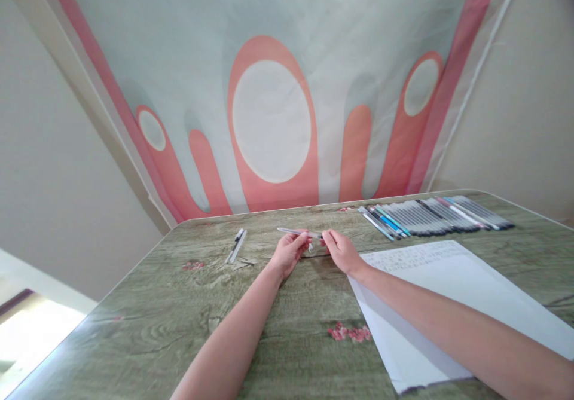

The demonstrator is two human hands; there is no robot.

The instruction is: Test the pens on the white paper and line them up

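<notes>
Both hands meet above the middle of the table, holding a clear pen (290, 231) between them. My left hand (289, 253) pinches the pen along its barrel, and its pale tip points left. Around the pen's dark right end, the fingers of my right hand (341, 252) are closed. A small whitish bit (310, 247) shows just under the pen between the hands; I cannot make out what it is. To the left of my hands, a couple of pen parts (236, 246), one clear and one with black, lie on the table.
A long row of pens (430, 216) lies side by side at the back right, mostly clear with dark ends, some blue or white. A large white sheet (448, 310) with writing along its top lies under my right forearm. The wood-patterned table (179, 304) meets a patterned backdrop (332, 29).
</notes>
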